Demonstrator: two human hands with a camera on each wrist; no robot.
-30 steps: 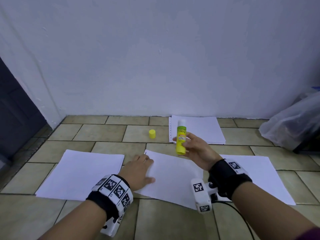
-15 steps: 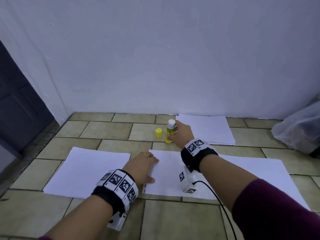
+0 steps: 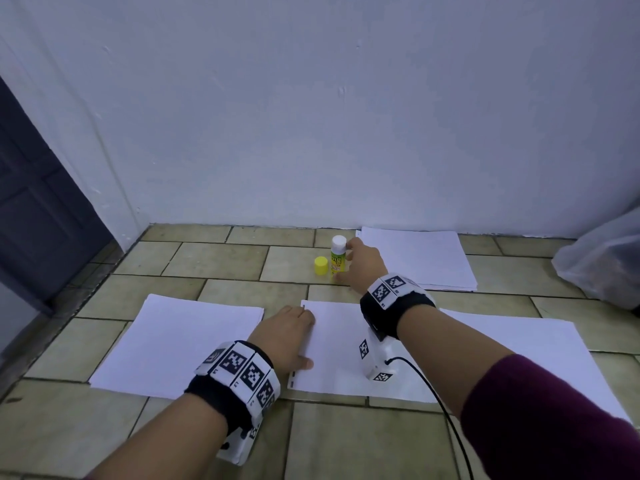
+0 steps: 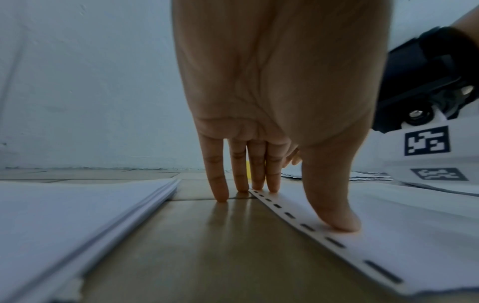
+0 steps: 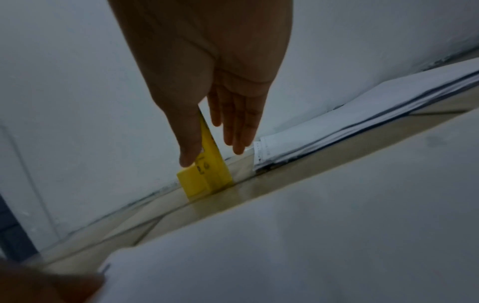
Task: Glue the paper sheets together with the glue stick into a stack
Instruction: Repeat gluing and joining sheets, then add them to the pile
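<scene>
The yellow glue stick (image 3: 337, 259) stands uncapped on the tiled floor, white tip up, with its yellow cap (image 3: 321, 265) just to its left. My right hand (image 3: 363, 268) is beside the stick. In the right wrist view the thumb (image 5: 187, 147) lies against the glue stick (image 5: 213, 164) and the other fingers hang straight, slightly apart from it. My left hand (image 3: 287, 336) presses flat on the left edge of the middle paper sheet (image 3: 332, 344). The left wrist view shows straight fingers (image 4: 272, 180) and the thumb on the perforated edge of that sheet (image 4: 388, 235).
A thin paper stack (image 3: 180, 344) lies left of the middle sheet, another sheet (image 3: 519, 344) to the right under my forearm, and a further stack (image 3: 422, 258) by the wall. A clear plastic bag (image 3: 602, 261) sits at the far right and a dark door (image 3: 31, 202) at the left.
My right hand carried the glue stick from above the middle sheet to the floor beside the cap and stood it there; its fingers have loosened. The left hand stayed on the sheet.
</scene>
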